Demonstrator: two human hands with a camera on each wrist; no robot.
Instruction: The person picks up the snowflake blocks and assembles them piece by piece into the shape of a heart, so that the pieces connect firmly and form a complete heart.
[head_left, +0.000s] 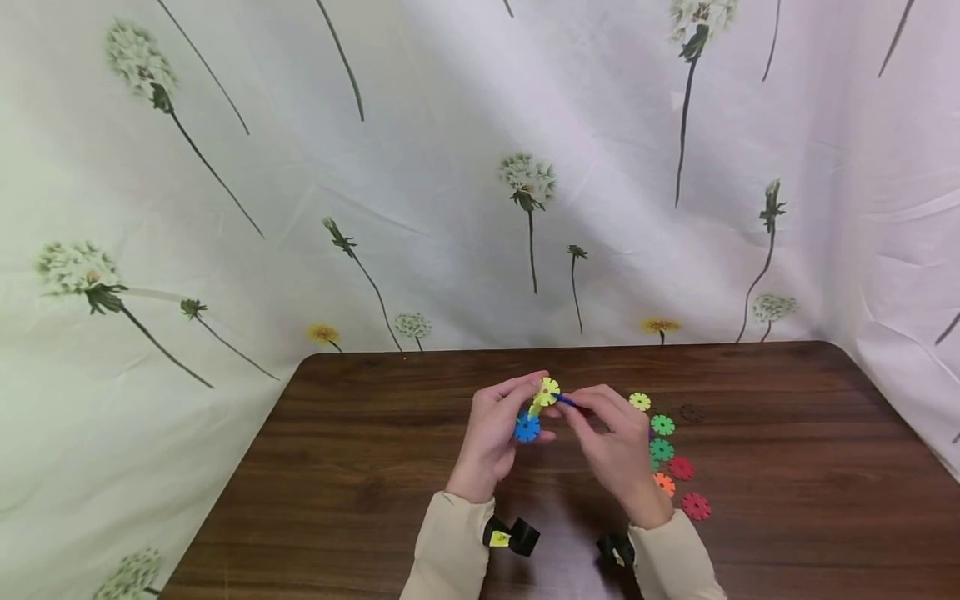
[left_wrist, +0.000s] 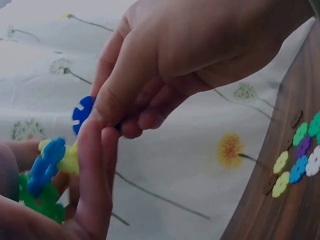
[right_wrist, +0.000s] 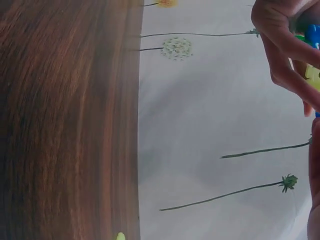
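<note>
My left hand holds a small chain of notched plastic discs above the table. A yellow disc and a light blue disc show in the head view; the left wrist view adds a green disc behind the blue one. Between thumb and fingers, my right hand pinches a dark blue disc, edge against the yellow disc. Fingers cover where these two meet, so I cannot tell whether they are joined. The right wrist view catches only part of the left hand and the chain.
Loose notched discs lie right of my right hand on the brown wooden table: yellow, green, red, orange, purple and white ones. A dandelion-print cloth hangs behind the table.
</note>
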